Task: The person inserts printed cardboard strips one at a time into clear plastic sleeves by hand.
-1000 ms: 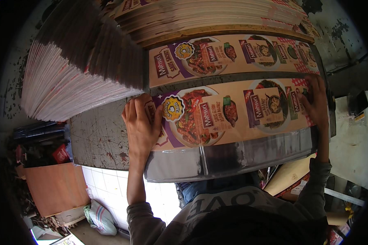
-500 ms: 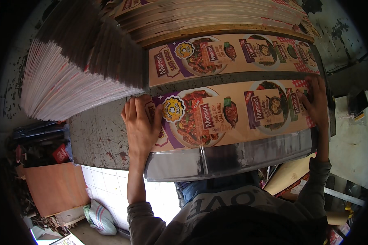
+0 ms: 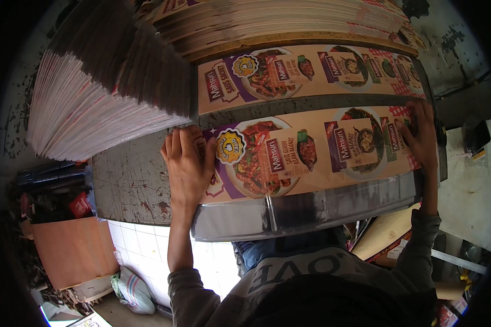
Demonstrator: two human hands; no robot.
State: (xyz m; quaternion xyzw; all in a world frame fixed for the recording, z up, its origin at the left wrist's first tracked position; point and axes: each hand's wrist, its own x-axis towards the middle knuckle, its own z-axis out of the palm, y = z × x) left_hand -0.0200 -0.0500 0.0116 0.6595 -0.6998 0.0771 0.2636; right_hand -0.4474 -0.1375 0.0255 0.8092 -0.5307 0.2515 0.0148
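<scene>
A long printed cardboard strip [image 3: 262,185] with pictures of food dishes lies across the worktable in front of me. My left hand [image 3: 186,163] grips its left end, with the fingers bent over the far corner and the thumb on the printed face. At the other end, my right hand [image 3: 421,136] holds the strip's right edge, its thumb on the print and its fingers reaching toward the far corner. A glossy, clear plastic-like layer [image 3: 311,215] shows along the strip's near side. Beyond it lies a second matching printed strip [image 3: 311,76], apart from both hands.
A tall, fanned stack of sheets [image 3: 87,109] leans at the left of the scratched metal table [image 3: 131,180]. More stacked printed strips [image 3: 289,24] stand behind a wooden bar [image 3: 305,43]. A brown board or box [image 3: 73,253] and a white sack [image 3: 133,291] are below left.
Almost nothing differs. The near strip and both hands have shifted very slightly, and both hands keep their hold on its ends.
</scene>
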